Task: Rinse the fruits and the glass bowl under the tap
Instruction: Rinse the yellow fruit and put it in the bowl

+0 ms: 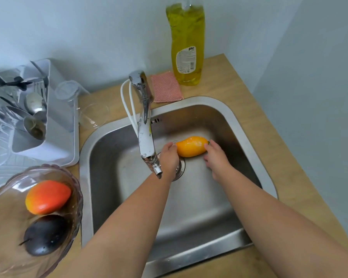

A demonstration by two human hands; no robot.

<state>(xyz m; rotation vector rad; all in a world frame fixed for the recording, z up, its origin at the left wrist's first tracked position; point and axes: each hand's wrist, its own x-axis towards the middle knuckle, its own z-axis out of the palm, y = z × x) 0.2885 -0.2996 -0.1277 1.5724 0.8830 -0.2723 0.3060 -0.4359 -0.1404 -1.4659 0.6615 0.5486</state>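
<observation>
Holding a yellow-orange fruit [191, 146] between them, the two hands are in the middle of the frame, inside the steel sink [255, 137]. The left hand [169, 159] grips the left end of the fruit with curled fingers, and the right hand [216, 158] pinches the right end, near the small green stem. The fruit lies sideways above the drain [180, 166] and its skin looks wet and shiny. Just left of the left hand is the outlet of the tap [147, 127], which reaches from the centre top down over the sink; I cannot tell if water is running.

In the lower left of the frame stands the glass bowl [76, 189] on the wooden counter [239, 81], well apart from the hands. In it lie an orange-red fruit [48, 197] and, below it, a dark purple fruit [45, 234], close together.

In the upper left is a white drying rack [54, 109] with spoons and other cutlery, and beside it a clear glass [92, 115] lying on the counter. Behind the sink, at the centre top, lies a pink sponge cloth [166, 87], and just right of it stands a tall bottle of yellow dish soap [187, 43]
</observation>
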